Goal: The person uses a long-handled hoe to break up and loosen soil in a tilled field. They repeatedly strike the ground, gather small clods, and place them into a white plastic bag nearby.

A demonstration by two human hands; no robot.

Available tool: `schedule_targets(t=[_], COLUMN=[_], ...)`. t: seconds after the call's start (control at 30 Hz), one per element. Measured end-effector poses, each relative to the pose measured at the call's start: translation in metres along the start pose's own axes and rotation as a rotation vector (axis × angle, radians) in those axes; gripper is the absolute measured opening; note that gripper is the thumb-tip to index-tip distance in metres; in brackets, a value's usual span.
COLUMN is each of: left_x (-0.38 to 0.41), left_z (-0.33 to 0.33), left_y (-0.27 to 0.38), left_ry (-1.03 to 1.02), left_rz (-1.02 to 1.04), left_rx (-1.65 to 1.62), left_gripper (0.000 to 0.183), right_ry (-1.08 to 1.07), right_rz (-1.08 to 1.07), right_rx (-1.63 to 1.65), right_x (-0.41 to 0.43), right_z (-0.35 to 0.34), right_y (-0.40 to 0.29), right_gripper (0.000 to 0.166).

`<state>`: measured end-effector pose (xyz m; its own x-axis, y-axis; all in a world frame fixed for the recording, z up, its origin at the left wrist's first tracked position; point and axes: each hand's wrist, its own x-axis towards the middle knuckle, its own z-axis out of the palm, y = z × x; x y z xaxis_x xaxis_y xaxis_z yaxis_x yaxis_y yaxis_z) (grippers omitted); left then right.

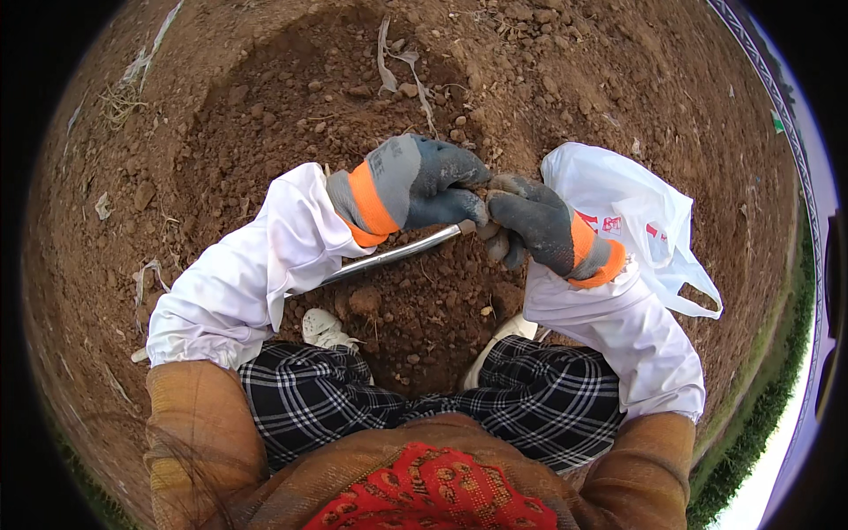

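My left hand (440, 182), in a grey coated work glove with an orange cuff band, meets my right hand (536, 215), gloved alike, above the loose soil (404, 291). Their fingertips come together around something small and brown that I cannot make out. A shiny metal rod or tube (397, 255) slants from beneath my left forearm up to the fingers, its brownish tip next to my right fingers; whether a hand holds it is hidden. Just right of my right hand, a white plastic bag (619, 179) with red print lies on the ground.
Brown clods surround a darker dug patch (278, 106). Strips of thin plastic film (414, 63) lie on the soil ahead. My white shoes (324, 328) stand on either side of the loose earth below my hands. Green plants (748, 437) edge the field at right.
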<state>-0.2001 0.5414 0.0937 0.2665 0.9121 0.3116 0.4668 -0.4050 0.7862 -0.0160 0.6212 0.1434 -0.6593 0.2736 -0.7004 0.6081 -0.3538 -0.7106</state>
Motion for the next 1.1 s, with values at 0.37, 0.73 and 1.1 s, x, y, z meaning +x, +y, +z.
schedule_targets(t=[0.37, 0.73, 1.1], left_x=[0.001, -0.003, -0.006], left_z=[0.01, 0.012, 0.013], left_y=[0.011, 0.008, -0.002], left_ry=[0.071, 0.149, 0.129], left_rz=[-0.074, -0.289, -0.2], left_rx=[-0.314, -1.041, -1.006], left_gripper=[0.025, 0.02, 0.032], right_ry=[0.25, 0.123, 0.112], right_rz=[-0.089, -0.102, -0.088], right_rx=[-0.235, 0.11, 0.242], right_x=[-0.008, -0.015, -0.008], right_z=[0.009, 0.0, 0.0], right_y=[0.004, -0.003, 0.003], right_gripper=[0.019, 0.027, 0.026])
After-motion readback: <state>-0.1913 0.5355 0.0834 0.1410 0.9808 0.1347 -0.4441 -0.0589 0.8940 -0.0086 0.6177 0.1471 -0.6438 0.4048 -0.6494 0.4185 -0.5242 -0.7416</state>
